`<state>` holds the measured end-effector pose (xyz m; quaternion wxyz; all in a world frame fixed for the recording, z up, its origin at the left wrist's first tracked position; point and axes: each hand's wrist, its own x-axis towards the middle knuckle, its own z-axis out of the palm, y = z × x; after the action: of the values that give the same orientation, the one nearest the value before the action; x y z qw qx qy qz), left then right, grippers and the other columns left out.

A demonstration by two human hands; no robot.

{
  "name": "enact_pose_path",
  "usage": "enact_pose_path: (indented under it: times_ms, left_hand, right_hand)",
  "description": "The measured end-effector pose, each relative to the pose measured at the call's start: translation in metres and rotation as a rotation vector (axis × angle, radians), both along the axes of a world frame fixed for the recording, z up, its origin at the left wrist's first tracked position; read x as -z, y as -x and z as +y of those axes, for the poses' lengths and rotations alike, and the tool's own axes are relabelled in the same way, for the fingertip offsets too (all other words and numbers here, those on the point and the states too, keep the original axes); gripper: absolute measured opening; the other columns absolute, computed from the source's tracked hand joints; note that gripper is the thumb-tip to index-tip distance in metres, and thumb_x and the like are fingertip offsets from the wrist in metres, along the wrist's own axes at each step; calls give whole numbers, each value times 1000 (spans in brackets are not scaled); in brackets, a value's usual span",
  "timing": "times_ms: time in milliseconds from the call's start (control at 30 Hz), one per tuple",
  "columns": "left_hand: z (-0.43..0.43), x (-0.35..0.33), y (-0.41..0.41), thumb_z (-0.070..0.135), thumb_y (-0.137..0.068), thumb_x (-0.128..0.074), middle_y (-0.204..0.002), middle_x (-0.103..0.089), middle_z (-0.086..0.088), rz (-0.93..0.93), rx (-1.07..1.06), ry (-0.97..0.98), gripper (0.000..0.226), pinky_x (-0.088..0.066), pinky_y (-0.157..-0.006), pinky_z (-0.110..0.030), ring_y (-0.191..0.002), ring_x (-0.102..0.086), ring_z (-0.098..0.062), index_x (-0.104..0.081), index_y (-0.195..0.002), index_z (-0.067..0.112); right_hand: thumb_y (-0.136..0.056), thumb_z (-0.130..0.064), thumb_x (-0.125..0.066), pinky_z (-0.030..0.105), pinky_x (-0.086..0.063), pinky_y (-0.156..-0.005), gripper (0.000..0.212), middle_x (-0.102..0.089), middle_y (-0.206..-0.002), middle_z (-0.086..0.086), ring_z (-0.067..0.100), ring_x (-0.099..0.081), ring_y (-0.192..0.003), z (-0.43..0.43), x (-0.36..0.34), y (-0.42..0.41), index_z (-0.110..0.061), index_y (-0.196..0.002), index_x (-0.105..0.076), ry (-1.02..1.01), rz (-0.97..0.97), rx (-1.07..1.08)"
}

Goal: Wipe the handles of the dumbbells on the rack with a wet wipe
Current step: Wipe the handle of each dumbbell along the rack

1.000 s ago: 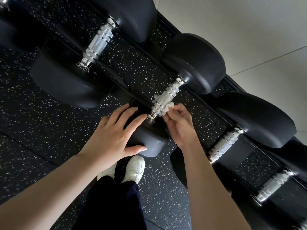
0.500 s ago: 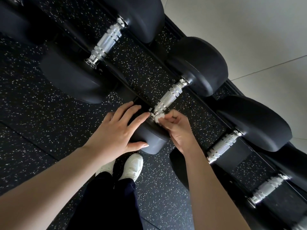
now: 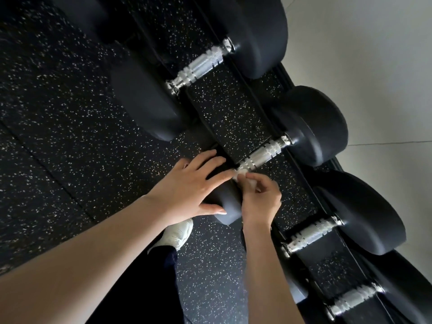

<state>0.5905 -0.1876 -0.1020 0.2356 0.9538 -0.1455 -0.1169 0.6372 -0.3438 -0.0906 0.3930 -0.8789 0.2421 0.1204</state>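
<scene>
Wipe (image 3: 242, 173) slid to handle (image 3: 263, 155) near end | right hand (image 3: 260, 202) pinching wipe | left hand (image 3: 187, 190) flat, fingers spread

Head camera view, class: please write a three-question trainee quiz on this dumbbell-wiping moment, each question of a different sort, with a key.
1. True or false: the left hand lies flat on the near black head of the dumbbell being wiped.
2. Which hand pinches the white wet wipe? A) left B) right C) neither
3. Fill in: the wipe touches the ____ end of the silver handle, close to the head under the left hand.

Key
1. True
2. B, the right hand
3. near
</scene>
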Motion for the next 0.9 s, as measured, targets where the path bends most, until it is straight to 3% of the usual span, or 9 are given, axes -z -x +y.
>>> enact_pose_path:
  times_ms: [133,300,433,500,633,767,900]
  left_hand:
    - [4,2,1,66,-75,-45,-146,-42,-6,11,-34,64,79,-47,-89,-44,-137,-35,-26,-39,-141,23]
    - [10,5,4,71,-75,-39,-152,-32,-5,91,-142,134,89,-42,-100,-46,-140,-27,-26,-31,-147,20]
    - [10,5,4,70,-73,-42,-151,-34,-4,105,-168,186,89,-40,-100,-46,-138,-28,-27,-34,-146,22]
    - [10,6,2,70,-74,-48,-154,-28,-2,143,-167,205,89,-35,-103,-46,-141,-22,-25,-31,-148,25]
    - [12,7,0,69,-77,-56,-158,-17,2,192,-150,202,90,-29,-107,-45,-143,-11,-22,-23,-150,29]
    - [15,8,-2,71,-75,-57,-157,-16,4,225,-142,216,92,-29,-109,-45,-142,-10,-21,-21,-150,31]
    - [15,9,-3,71,-73,-59,-155,-19,6,225,-152,247,91,-30,-109,-45,-141,-12,-20,-24,-148,32]
  right_hand:
    - [-74,-16,-77,7,-39,-65,7,-61,-96,0,12,-59,-86,6,-2,-6,-19,-78,-72,88,-67,-115]
    - [-72,-8,-78,-2,-36,-64,10,-59,-89,6,13,-55,-74,12,-4,-22,-8,-82,-74,233,-208,-480]
    - [-76,-10,-75,11,-36,-62,7,-60,-87,12,13,-50,-67,17,-4,-33,-9,-83,-75,386,-215,-740]
    - [-82,-19,-71,22,-40,-61,10,-64,-88,9,17,-54,-67,16,-6,-32,-15,-91,-74,445,-150,-741]
    - [-86,-33,-63,25,-39,-57,18,-67,-71,9,23,-57,-60,13,-9,-32,-25,-100,-71,438,31,-706]
    - [-87,-31,-63,32,-50,-62,19,-70,-75,8,23,-62,-64,18,-7,-42,-22,-100,-72,392,103,-768]
    - [-89,-30,-61,29,-50,-66,19,-71,-84,9,24,-63,-72,19,-7,-45,-22,-103,-71,411,143,-779]
